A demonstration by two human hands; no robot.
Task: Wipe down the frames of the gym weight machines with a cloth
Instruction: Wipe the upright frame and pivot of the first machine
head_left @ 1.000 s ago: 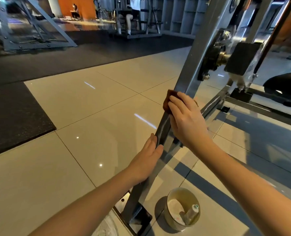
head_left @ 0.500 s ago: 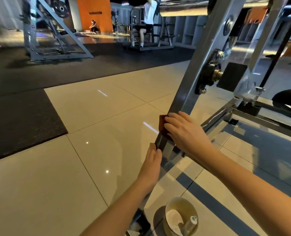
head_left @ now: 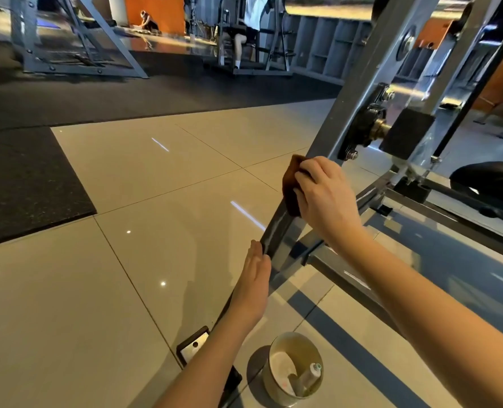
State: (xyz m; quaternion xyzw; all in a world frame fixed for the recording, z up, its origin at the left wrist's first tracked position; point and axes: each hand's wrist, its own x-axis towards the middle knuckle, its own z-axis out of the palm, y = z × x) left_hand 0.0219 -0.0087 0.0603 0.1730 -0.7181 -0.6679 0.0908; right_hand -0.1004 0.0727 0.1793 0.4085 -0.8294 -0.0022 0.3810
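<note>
A slanted grey steel frame beam (head_left: 335, 116) of a weight machine rises from a floor plate at the bottom centre to the upper right. My right hand (head_left: 325, 195) grips a dark brown cloth (head_left: 291, 189) wrapped against the beam, just below a black pivot bearing (head_left: 362, 128). Lower on the same beam, my left hand (head_left: 254, 285) rests flat with straight fingers against its left edge. Most of the cloth is hidden under my fingers.
A round bucket (head_left: 294, 365) with a bottle inside stands on the tiles by the beam's foot plate (head_left: 193, 347). Horizontal base bars (head_left: 450, 219) run right. Black rubber matting (head_left: 29, 184) lies left. Other machines and a person (head_left: 250, 28) are far behind.
The view has tilted up a little. My right hand and the cloth have slid slightly up the beam toward the bearing; my left hand stays flat on the lower beam.
</note>
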